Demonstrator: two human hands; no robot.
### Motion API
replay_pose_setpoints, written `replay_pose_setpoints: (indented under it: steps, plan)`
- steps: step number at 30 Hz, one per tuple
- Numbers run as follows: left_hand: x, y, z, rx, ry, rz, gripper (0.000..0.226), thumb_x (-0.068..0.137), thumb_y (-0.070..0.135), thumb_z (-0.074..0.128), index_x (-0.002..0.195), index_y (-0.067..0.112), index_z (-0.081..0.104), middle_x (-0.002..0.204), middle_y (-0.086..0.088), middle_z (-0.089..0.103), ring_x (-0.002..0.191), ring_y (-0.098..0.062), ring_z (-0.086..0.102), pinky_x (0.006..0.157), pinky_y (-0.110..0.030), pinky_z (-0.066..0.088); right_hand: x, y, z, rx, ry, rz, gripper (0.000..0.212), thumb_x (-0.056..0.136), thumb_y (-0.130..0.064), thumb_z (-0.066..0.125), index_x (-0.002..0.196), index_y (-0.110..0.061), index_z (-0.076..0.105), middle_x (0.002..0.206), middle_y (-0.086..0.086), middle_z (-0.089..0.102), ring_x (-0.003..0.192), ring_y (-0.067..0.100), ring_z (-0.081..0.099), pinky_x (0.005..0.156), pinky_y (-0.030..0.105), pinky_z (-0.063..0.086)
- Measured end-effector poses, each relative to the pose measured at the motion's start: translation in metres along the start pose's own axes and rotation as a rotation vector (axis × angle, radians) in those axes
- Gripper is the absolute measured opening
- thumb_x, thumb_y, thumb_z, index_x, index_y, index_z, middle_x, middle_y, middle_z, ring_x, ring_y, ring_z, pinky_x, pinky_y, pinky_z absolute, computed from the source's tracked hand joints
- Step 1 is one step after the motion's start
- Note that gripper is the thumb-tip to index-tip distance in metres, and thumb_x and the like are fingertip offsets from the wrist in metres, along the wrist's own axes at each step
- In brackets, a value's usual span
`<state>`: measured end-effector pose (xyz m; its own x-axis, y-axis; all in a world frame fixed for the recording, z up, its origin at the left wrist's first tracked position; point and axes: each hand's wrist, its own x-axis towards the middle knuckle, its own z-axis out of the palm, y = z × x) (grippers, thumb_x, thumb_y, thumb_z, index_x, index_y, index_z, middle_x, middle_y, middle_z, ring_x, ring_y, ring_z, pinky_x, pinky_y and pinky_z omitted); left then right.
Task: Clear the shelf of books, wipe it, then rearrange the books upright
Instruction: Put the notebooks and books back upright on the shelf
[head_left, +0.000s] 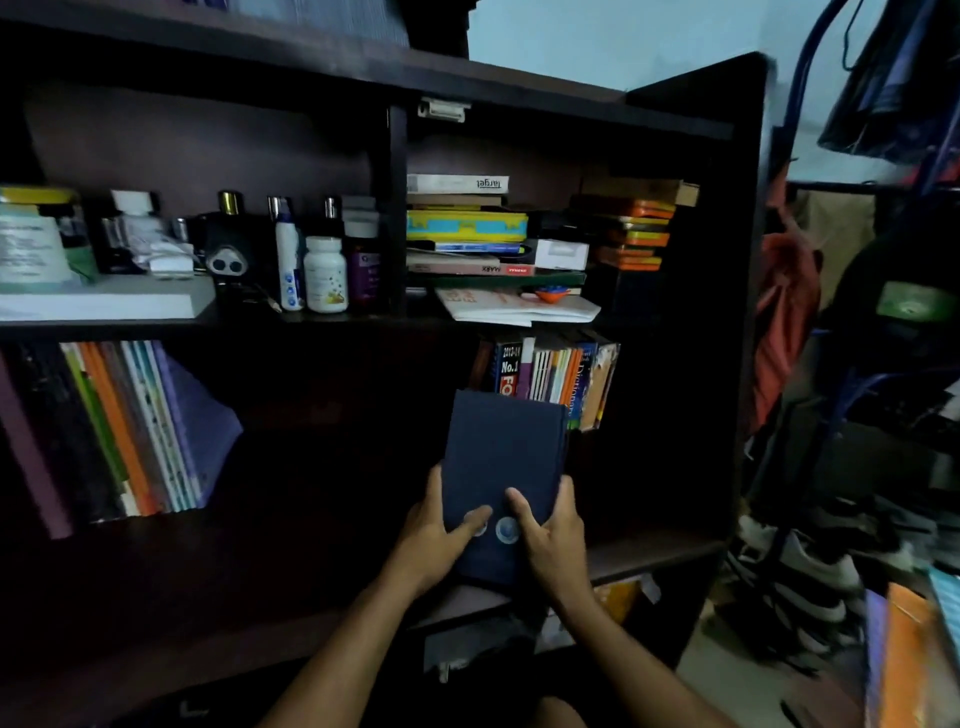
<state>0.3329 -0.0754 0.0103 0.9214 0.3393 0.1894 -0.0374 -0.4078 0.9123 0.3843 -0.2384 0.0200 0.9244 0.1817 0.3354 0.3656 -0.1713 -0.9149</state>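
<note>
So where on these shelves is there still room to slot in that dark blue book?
Both hands, left and right, hold the dark blue book. The lower shelf's dark middle looks open, between the leaning books and upright books. Above, bottles and stacked books crowd it.

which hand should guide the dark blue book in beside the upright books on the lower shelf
Right, probably: the right hand grips the dark blue book on the side nearest the upright books; the left hand holds the far edge.
</note>
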Motion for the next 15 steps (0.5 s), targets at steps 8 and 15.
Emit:
replay_pose_setpoints:
  steps: [8, 15]
  plan:
    - [0.015, -0.024, 0.000, -0.107, 0.065, 0.079, 0.083, 0.085, 0.054, 0.074, 0.152, 0.042, 0.027, 0.144, 0.014, 0.050, 0.127, -0.004, 0.052, 0.107, -0.034, 0.047, 0.005, 0.008, 0.011, -0.105, 0.002, -0.082, 0.041, 0.092, -0.041, 0.068, 0.120, -0.026, 0.041, 0.108, -0.021, 0.062, 0.093, -0.015, 0.063, 0.070, 0.009, 0.051]
    - [0.029, -0.016, -0.005, -0.039, 0.080, 0.051, 0.077, 0.089, 0.051, 0.070, 0.153, 0.043, 0.029, 0.148, 0.015, 0.045, 0.132, -0.008, 0.046, 0.104, -0.030, 0.040, 0.004, 0.010, 0.011, -0.287, -0.055, -0.199, 0.044, 0.097, -0.040, 0.062, 0.123, -0.035, 0.027, 0.108, -0.015, 0.063, 0.090, 0.005, 0.068, 0.068, 0.026, 0.058]
